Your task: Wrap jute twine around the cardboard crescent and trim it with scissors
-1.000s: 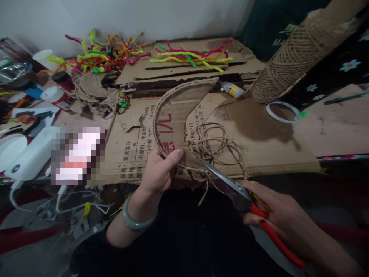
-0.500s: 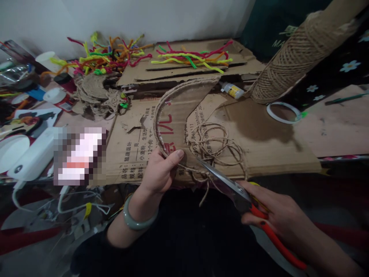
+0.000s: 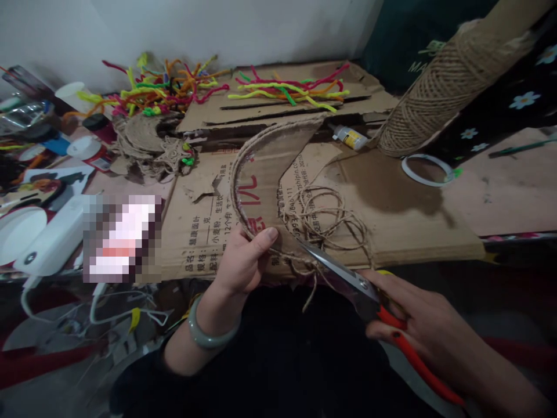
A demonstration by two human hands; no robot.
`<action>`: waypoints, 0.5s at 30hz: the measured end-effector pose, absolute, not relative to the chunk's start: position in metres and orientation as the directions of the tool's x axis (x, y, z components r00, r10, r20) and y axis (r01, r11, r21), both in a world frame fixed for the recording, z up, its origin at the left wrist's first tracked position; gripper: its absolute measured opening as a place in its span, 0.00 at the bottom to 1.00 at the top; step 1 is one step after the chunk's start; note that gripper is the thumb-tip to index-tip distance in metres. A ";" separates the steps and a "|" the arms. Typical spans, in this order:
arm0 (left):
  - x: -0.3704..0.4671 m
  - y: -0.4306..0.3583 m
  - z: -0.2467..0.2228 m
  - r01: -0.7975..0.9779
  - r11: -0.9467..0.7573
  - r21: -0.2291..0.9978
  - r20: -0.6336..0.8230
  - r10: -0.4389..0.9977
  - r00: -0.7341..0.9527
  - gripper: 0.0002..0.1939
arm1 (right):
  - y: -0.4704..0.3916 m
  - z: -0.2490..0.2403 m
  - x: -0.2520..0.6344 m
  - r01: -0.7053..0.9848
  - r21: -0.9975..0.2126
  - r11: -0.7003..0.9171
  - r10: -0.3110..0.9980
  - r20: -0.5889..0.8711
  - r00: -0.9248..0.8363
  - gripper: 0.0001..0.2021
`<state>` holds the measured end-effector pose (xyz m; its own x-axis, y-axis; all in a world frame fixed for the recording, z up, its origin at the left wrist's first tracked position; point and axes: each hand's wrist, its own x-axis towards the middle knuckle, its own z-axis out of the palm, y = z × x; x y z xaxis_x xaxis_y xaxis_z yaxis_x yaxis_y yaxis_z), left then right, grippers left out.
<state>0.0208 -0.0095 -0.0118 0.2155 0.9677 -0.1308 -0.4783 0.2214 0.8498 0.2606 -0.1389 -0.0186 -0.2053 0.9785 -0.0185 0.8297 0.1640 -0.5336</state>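
Note:
My left hand (image 3: 243, 261) pinches the lower tip of a crescent-shaped cardboard piece (image 3: 265, 168) whose outer edge is wrapped in jute twine. My right hand (image 3: 429, 337) grips red-handled scissors (image 3: 348, 278), blades pointing left toward the twine near my left thumb. A loose coil of jute twine (image 3: 324, 217) lies on the cardboard just right of the crescent, with a short strand hanging off the table edge.
A flattened cardboard box (image 3: 391, 203) covers the table. A big cone of jute twine (image 3: 439, 87) leans at the right, a tape ring (image 3: 427, 169) and glue bottle (image 3: 350, 136) near it. Colourful pipe cleaners (image 3: 174, 87) lie at the back. White containers (image 3: 47, 238) crowd the left.
Hardly anything has moved. The view has shifted slightly, and both hands keep their hold with the scissor tips at the twine.

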 end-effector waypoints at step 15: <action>0.020 -0.014 -0.015 -0.489 0.215 0.845 -0.124 0.969 0.213 0.19 | -0.136 -0.015 0.253 0.827 -0.548 0.124 0.988 -0.008 -0.154 0.19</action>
<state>0.0201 -0.0136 -0.0147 0.2126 0.9693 -0.1237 -0.4892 0.2152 0.8452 0.2534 -0.1364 -0.0149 -0.1541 0.9880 -0.0083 0.8271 0.1244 -0.5481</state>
